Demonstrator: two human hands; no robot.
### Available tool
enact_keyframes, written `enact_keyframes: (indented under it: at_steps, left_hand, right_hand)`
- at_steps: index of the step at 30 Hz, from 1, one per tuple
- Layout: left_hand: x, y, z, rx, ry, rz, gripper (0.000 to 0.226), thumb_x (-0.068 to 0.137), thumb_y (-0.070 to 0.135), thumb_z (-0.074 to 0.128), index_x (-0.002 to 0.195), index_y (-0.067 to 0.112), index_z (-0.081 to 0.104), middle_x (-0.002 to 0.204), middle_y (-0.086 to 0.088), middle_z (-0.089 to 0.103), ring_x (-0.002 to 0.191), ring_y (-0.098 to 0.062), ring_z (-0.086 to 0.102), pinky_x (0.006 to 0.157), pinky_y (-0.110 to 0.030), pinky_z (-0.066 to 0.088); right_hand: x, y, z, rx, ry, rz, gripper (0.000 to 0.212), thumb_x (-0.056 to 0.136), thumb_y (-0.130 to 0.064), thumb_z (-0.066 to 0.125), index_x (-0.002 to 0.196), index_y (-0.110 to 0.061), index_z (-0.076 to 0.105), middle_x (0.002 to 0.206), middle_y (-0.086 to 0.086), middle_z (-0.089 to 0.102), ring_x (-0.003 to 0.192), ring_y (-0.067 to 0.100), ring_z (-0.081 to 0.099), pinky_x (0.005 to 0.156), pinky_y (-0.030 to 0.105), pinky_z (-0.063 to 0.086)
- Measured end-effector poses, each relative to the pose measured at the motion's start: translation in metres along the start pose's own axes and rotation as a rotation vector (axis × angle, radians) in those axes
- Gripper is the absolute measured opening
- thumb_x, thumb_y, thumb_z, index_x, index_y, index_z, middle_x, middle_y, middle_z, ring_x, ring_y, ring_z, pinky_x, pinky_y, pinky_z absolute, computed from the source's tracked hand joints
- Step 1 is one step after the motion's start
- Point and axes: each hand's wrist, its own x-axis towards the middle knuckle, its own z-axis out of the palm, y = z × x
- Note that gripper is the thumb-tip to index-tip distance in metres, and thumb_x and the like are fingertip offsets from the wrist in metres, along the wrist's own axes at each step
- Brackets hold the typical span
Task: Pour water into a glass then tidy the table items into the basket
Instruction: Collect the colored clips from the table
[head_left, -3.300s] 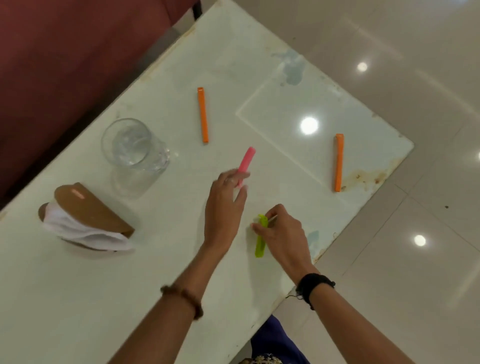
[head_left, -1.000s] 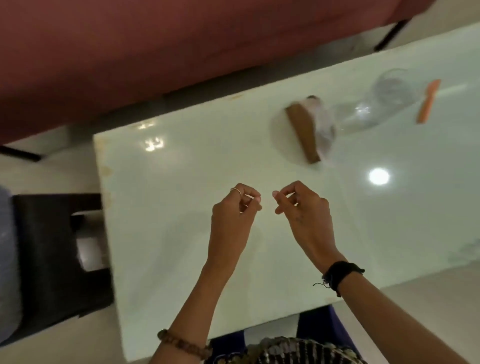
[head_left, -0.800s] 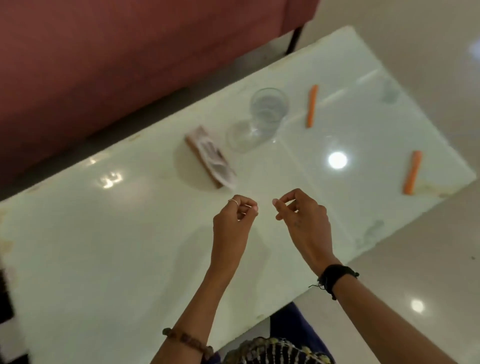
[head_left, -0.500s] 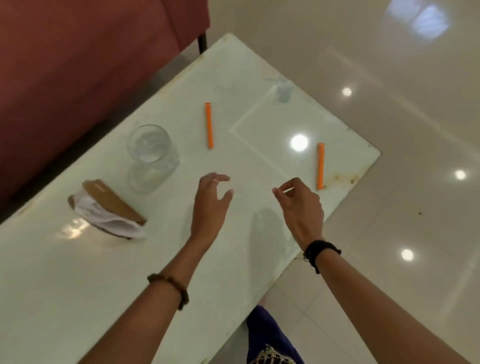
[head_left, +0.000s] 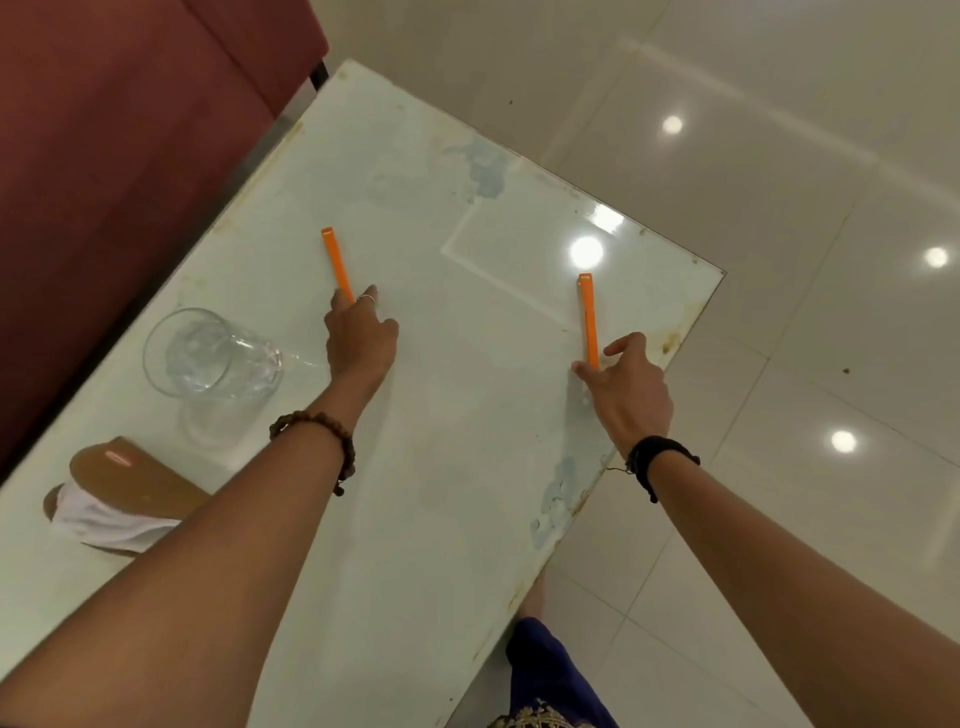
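Observation:
Two orange sticks lie on the white table (head_left: 441, 467). My left hand (head_left: 361, 343) reaches to the near end of the left orange stick (head_left: 332, 260), and its fingertips close over that end. My right hand (head_left: 631, 384) has the near end of the right orange stick (head_left: 587, 312) between thumb and forefinger. A clear glass (head_left: 208, 356) with water stands left of my left hand. No basket is in view.
A brown holder with white tissues (head_left: 119, 493) sits at the table's near left. A dark red sofa (head_left: 114, 156) runs along the far left side. The table's right edge (head_left: 649, 415) drops to a shiny tiled floor just beside my right hand.
The pink and green sticks that my hands touched earlier are gone from the table. Both hands have since reached forward from mid-table onto the near ends of the two orange sticks.

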Motion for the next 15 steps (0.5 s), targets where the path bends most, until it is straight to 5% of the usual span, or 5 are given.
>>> enact_keyframes:
  at_steps: [5,10,15]
  left_hand:
    - [-0.018,-0.008,0.005,-0.063,0.129,0.065,0.026,0.088,0.004,0.044,0.109,-0.008,0.055,0.133,-0.015,0.047,0.116,-0.033,0.049,0.091,-0.035,0.038]
    - [-0.065,-0.032,0.018,-0.025,0.091,0.153,0.031,0.093,0.007,0.041,0.120,-0.001,0.054,0.132,-0.014,0.051,0.116,-0.030,0.050,0.093,-0.031,0.035]
    - [-0.121,-0.085,0.020,0.264,0.063,0.324,0.031,0.098,0.012,0.037,0.127,0.007,0.048,0.133,-0.009,0.044,0.111,-0.026,0.049,0.087,-0.036,0.046]
  right_hand:
    - [-0.006,0.001,0.004,0.011,0.000,-0.029,0.024,0.088,-0.032,0.055,0.103,-0.014,0.048,0.092,0.007,0.066,0.077,0.027,0.061,0.063,0.030,0.041]
    - [-0.022,-0.004,0.013,-0.041,-0.046,-0.063,0.018,0.088,-0.028,0.053,0.098,-0.012,0.054,0.088,0.006,0.067,0.072,0.024,0.059,0.058,0.030,0.039]
    - [-0.066,-0.009,0.040,-0.054,-0.098,-0.113,0.016,0.087,-0.031,0.054,0.093,-0.016,0.055,0.084,-0.002,0.061,0.063,0.010,0.053,0.050,0.025,0.033]
